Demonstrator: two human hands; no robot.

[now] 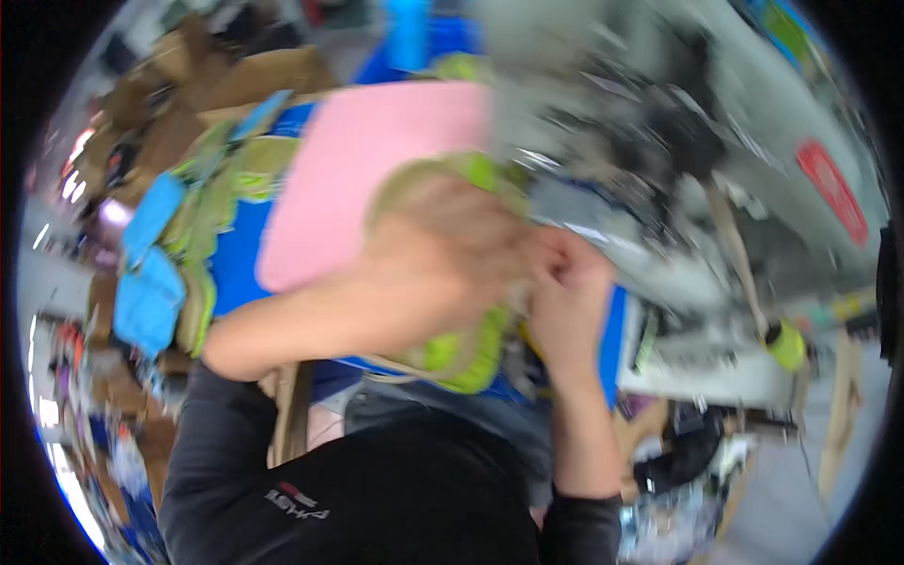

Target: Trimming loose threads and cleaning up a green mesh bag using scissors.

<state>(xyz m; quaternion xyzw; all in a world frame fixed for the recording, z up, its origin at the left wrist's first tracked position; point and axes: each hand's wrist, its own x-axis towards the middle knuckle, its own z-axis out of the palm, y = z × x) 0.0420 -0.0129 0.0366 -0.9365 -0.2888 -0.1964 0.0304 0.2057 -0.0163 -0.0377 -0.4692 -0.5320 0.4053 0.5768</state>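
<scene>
My left hand (457,235) reaches across over an olive and lime-green fabric piece (480,353), perhaps a shoe upper; most of the piece lies hidden beneath my hand and forearm. Motion smears the left fingers, which meet my right hand (573,287). Those right fingers are curled together in a pinch, and whatever is between them cannot be made out. Under the left hand and beyond it lies a pink sheet (377,141) with rounded corners, on a blue work surface (237,264).
A pale sewing machine (782,122) fills the right side, its dark metal parts close to my right hand. Overlapping green pieces (202,207) and light-blue pieces (151,301) lie at the left. Cardboard boxes (264,80) stand behind. A lime-ended stick (784,346) is at the right.
</scene>
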